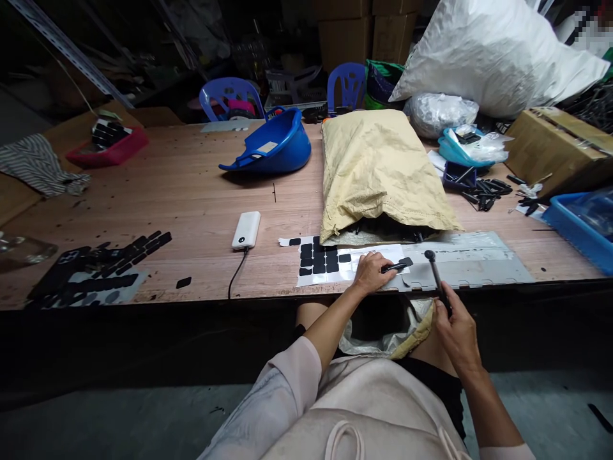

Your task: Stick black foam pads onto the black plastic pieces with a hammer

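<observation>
My left hand (372,273) rests at the table's front edge, its fingers closed on a small dark elongated piece (393,268). A black rounded pad (406,261) lies at the far end of that piece. Under and left of this hand is a white sheet (357,255) bearing black rounded stickers (325,259) in rows. My right hand (457,326) is raised just before the edge, wrapped round a black stick with a round knob (435,271) at its upper end. The knob is over a grey flat board (472,259).
Behind the hands lies a yellow woven sack (378,166), dark items showing in its mouth. A white power bank (246,230) with a cable and a blue scoop-shaped basin (278,144) are leftward. Black parts (486,191) and a blue tray (582,223) are rightward. An open sack (412,332) hangs at my lap.
</observation>
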### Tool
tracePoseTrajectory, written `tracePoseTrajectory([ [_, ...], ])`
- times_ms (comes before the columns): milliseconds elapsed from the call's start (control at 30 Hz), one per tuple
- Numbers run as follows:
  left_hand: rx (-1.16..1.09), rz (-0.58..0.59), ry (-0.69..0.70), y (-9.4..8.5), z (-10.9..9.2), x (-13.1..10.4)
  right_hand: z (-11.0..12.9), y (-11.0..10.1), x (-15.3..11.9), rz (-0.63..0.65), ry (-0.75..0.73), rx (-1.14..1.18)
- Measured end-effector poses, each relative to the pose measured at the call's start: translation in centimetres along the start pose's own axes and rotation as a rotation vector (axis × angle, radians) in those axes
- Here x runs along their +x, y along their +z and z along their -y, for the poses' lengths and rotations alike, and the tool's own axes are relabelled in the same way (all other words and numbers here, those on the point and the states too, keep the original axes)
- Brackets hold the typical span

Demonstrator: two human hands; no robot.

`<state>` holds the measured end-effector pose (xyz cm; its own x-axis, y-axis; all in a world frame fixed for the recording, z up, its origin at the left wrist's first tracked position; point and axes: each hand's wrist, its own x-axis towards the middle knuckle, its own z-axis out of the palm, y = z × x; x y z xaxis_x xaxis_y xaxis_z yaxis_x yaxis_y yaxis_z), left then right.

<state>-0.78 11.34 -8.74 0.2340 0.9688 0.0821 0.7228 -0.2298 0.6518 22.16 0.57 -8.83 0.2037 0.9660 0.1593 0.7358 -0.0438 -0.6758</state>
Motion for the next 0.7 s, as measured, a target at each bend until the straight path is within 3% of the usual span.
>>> tracePoseTrajectory([
  [133,-0.021,0.02,-0.009,-0.1,0.1,0.1,-1.0,-0.7,1.5,-0.003,0.131,-0.177],
  [267,-0.025,0.028,-0.012,-0.2,0.1,0.0,-1.3,-0.4,2.2,0.013,0.159,-0.25],
  [700,0.004,0.041,-0.013,-0.4,-0.1,-0.2,1.1,-0.8,2.5,0.122,0.253,-0.341],
])
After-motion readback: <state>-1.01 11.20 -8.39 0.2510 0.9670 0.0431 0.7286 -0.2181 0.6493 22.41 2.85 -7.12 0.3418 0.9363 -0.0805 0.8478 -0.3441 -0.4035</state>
